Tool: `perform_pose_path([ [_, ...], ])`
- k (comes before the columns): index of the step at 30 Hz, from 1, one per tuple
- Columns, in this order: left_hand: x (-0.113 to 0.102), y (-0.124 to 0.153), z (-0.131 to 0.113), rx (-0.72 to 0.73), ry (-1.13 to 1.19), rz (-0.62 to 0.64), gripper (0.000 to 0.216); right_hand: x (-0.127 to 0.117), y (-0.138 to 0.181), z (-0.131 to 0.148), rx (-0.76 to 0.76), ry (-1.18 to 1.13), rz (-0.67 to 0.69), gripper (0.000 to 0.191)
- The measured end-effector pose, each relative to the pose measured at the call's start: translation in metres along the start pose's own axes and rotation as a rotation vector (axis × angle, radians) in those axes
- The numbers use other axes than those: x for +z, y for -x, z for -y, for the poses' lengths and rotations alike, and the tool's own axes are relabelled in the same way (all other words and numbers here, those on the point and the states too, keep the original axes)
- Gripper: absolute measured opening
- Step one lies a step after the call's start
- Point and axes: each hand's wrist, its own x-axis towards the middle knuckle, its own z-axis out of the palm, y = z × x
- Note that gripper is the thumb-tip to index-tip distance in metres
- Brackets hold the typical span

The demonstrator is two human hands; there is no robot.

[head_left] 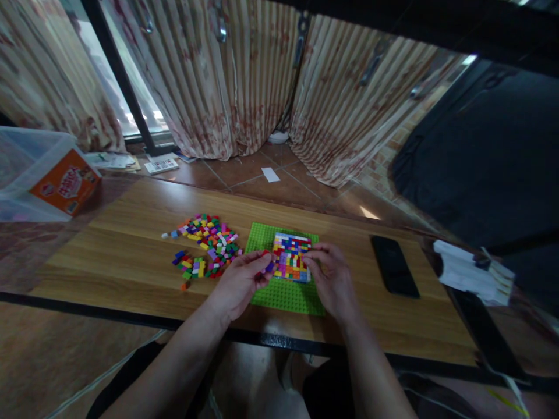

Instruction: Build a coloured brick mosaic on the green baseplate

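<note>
Before us hang the striped curtains, well beyond the long wooden table we sit at. A clear plastic bin with an orange label stands past the table's far left corner. On the table, in front of us, lies the green studded baseplate. Loose coloured bricks spread over the wood to its left. Our left hand comes in over the plate's left side, our right hand over its right. A black phone lies flat, well to the right of that hand. On the plate, between our two hands, sits the many-coloured brick panel. Our right thumb and forefinger are at its right edge; we cannot tell whether they pinch anything or merely rest there. Smallest are the few held bricks, red and purple-blue, clamped between our left thumb and fingers, just beside the panel's left edge; we cannot tell whether they touch it.
</note>
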Motion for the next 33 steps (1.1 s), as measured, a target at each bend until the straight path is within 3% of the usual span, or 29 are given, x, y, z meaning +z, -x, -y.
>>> perform_pose_path([
  [5, 0.0, -0.001, 0.001, 0.002, -0.043, 0.005, 0.023, 0.007, -0.004, 0.0, 0.007, -0.025, 0.015, 0.015],
  [10, 0.0, -0.001, 0.0, 0.019, -0.067, 0.016, 0.024, 0.012, -0.006, -0.005, 0.115, -0.12, -0.036, 0.013],
  [19, 0.0, 0.0, 0.003, 0.02, -0.086, 0.017, 0.03, 0.027, -0.003, -0.025, 0.34, -0.345, -0.068, 0.031],
  [28, 0.006, 0.004, 0.005, 0.095, -0.065, 0.007, 0.02, 0.023, -0.008, -0.018, 0.34, -0.334, -0.066, 0.029],
  [33, 0.005, 0.004, 0.009, 0.134, -0.08, 0.059, 0.025, 0.01, 0.0, 0.009, 0.251, -0.288, -0.19, 0.024],
])
